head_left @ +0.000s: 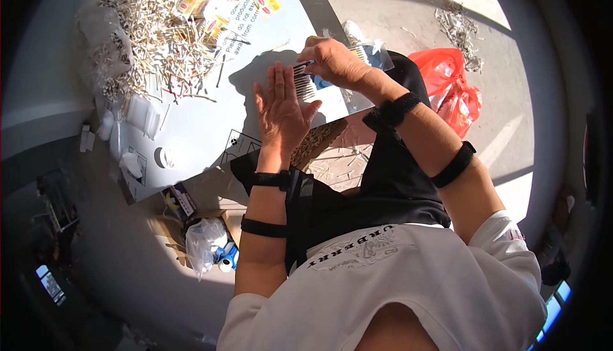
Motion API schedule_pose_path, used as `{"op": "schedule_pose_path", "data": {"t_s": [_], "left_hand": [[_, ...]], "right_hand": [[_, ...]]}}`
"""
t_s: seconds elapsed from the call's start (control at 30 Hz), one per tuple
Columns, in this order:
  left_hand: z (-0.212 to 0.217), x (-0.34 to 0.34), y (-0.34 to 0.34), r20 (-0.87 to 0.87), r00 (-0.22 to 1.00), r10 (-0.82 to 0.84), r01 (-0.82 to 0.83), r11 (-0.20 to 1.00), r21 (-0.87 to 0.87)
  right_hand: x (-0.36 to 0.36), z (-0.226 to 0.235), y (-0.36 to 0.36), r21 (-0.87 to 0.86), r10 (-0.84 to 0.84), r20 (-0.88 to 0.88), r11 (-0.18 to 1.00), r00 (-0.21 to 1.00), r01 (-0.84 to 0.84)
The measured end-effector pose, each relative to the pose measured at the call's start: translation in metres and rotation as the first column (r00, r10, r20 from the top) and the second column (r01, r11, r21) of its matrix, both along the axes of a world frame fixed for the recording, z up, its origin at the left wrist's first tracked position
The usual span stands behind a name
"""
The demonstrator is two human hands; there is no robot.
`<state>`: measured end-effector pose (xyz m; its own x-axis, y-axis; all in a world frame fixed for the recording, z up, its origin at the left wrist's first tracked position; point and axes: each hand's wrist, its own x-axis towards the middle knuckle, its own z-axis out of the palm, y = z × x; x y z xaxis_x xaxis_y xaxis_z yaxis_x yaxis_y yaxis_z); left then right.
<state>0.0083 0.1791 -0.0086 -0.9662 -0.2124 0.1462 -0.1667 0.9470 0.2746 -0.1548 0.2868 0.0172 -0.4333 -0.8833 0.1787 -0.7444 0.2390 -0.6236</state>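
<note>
Stick row (pixel 305 89), 12 o'clock: white. Stick heap (pixel 159 41), 10 o'clock: cream-white. Packets (pixel 267 3), 11 o'clock: yellow-and-red. Bag (pixel 440 70), 2 o'clock: red. Shirt (pixel 408 287), 5 o'clock: white, black lettering.

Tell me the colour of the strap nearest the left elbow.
Black; the strap shows best in the head view, the only one.

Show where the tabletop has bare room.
Bare: the tabletop between the left hand and the round white item; mostly bare, between the yellow packets and the right hand. Crowded: the far left, under heaped sticks, and between the hands, where a row of sticks lies.
</note>
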Motion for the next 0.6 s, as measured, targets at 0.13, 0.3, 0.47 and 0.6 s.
{"op": "schedule_pose_path", "data": {"t_s": [0.13, 0.3, 0.47, 0.6], "left_hand": [[-0.004, 0.001, -0.002, -0.034, 0.999, -0.003, 0.003, 1.000, 0.006], [-0.002, 0.000, 0.000, -0.009, 1.000, 0.006, -0.006, 1.000, 0.012], [0.002, -0.001, 0.003, 0.058, 0.998, 0.034, -0.035, 0.999, 0.022], [0.002, 0.000, 0.002, 0.046, 0.998, 0.043, -0.044, 0.999, 0.016]], "right_hand": [[0.008, 0.005, 0.007, 0.086, -0.101, 0.003, 0.991, 0.995, 0.100], [0.010, 0.000, -0.006, 0.098, 0.038, -0.309, 0.995, 0.950, -0.008], [0.006, -0.003, -0.012, 0.106, 0.128, -0.413, 0.990, 0.902, -0.092], [-0.003, 0.013, -0.008, 0.233, 0.230, -0.322, 0.960, 0.918, -0.159]]}}
